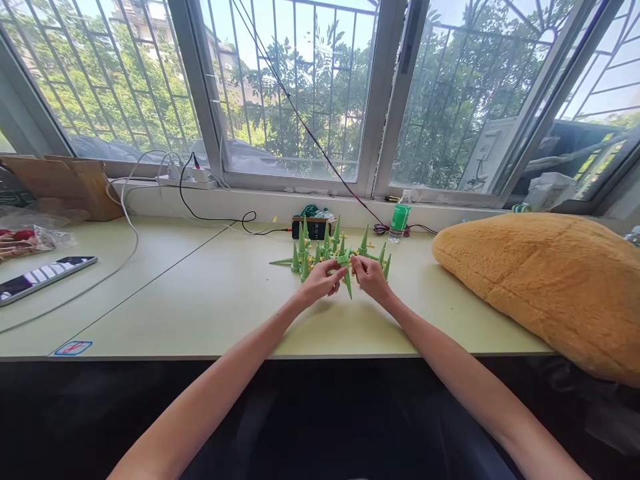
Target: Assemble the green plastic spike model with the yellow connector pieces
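Near the middle of the table, my left hand [323,280] is closed on a green cone-shaped piece [349,285] whose pointed end hangs down below the fingers. Touching its upper part from the other side is my right hand [369,275], closed in a pinch; what sits between those fingertips is too small to make out. Just behind both hands stands a cluster of similar green cones [305,257], most upright, with one lying on its side at the left. Small yellow pieces [371,245] are scattered among them.
A phone [316,230] stands behind the cones, beside a bottle with a green label [400,217]. On the right lies a large orange-brown plush cushion [540,280]. Another phone [47,277], cables [135,233] and a cardboard box [95,190] are on the left.
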Demonstrator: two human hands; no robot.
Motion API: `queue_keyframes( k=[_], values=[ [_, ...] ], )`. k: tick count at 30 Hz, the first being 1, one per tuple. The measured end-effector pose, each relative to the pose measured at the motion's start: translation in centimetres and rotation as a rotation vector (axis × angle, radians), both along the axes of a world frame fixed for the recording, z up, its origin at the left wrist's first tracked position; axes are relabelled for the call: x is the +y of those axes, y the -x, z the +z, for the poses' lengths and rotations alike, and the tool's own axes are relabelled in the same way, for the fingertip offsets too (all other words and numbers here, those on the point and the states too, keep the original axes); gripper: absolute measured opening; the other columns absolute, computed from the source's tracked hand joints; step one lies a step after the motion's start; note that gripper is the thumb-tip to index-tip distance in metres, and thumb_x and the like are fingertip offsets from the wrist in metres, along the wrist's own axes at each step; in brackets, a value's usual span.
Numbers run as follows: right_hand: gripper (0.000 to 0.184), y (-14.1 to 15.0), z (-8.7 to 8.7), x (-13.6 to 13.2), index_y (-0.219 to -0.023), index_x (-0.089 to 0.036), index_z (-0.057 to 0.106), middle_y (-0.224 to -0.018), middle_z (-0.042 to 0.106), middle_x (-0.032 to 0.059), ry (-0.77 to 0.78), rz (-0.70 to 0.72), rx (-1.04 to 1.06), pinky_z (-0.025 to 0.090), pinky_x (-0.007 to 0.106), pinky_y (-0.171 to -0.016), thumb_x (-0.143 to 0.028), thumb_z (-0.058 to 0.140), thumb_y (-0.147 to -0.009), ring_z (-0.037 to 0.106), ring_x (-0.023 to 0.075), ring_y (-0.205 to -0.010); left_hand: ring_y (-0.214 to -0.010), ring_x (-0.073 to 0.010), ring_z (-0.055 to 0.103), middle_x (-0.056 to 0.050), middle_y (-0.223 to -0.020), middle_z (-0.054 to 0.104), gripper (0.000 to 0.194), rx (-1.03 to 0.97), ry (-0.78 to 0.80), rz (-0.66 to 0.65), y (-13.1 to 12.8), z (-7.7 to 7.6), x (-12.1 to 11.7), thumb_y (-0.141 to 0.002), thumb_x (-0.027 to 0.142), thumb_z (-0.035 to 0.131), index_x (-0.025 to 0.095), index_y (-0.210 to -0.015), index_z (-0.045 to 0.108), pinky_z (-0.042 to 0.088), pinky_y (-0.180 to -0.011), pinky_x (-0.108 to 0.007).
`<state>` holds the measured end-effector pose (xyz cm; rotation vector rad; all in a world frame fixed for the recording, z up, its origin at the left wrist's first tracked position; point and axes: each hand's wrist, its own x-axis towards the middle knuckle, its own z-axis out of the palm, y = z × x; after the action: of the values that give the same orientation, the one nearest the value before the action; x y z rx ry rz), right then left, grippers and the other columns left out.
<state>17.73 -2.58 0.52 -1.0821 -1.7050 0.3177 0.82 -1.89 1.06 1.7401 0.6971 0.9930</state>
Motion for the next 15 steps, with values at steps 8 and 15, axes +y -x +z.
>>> queue_keyframes(
  k=[8,15],
  values=[
    [0.050,0.03,-0.01,0.11,-0.059,-0.020,0.045,-0.052,0.048,-0.0013,0.012,0.005,0.010,0.030,0.025,-0.049,-0.056,0.038,-0.094,0.040,0.0111,-0.048,-0.040,-0.0019,0.044,-0.002,-0.086,0.059,0.041,-0.007,-0.021,0.041,-0.19,0.19,-0.16,-0.078,0.055,0.063,0.016,-0.087,0.054,0.029,-0.037,-0.020],
    [0.053,0.01,0.01,0.12,-0.059,-0.020,0.045,-0.049,0.047,-0.0007,0.039,0.013,0.019,0.031,0.025,-0.048,-0.061,0.037,-0.092,0.042,0.0121,-0.047,-0.043,-0.0024,0.045,-0.003,-0.088,0.060,0.042,0.042,-0.080,0.103,-0.22,-0.10,0.10,-0.078,0.057,0.061,0.017,-0.078,0.050,0.033,-0.040,-0.020]
  ],
)
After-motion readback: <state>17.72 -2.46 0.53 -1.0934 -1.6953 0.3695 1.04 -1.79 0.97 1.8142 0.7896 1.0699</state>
